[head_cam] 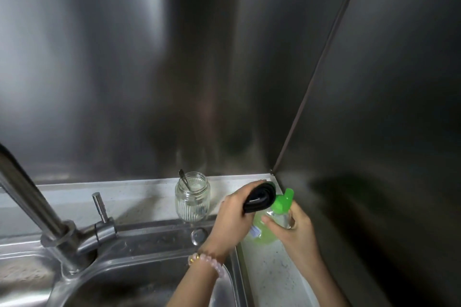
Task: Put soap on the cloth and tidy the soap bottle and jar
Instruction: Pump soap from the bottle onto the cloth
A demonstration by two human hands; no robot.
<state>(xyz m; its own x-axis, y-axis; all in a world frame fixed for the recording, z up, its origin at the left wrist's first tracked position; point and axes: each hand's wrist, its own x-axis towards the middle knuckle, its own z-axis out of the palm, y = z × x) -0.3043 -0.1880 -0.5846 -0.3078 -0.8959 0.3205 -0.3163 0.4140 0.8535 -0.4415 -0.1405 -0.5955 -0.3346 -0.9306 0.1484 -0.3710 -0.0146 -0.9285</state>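
Observation:
My left hand (233, 214) grips a rolled black cloth (260, 197) and holds it against the green cap of the soap bottle. My right hand (295, 225) is wrapped around the soap bottle (268, 232), a clear bottle with green liquid and an open green flip cap (283, 200). The bottle tilts toward the cloth, over the right ledge beside the sink. A ribbed glass jar (192, 199) with a metal spoon (184, 178) in it stands upright on the back ledge, left of my hands.
A steel faucet (32, 209) with its lever (99, 207) rises at the left over the sink basin (119, 284). Steel walls meet in a corner (273, 172) just behind my hands. A white speckled ledge (272, 266) runs along the sink's right side.

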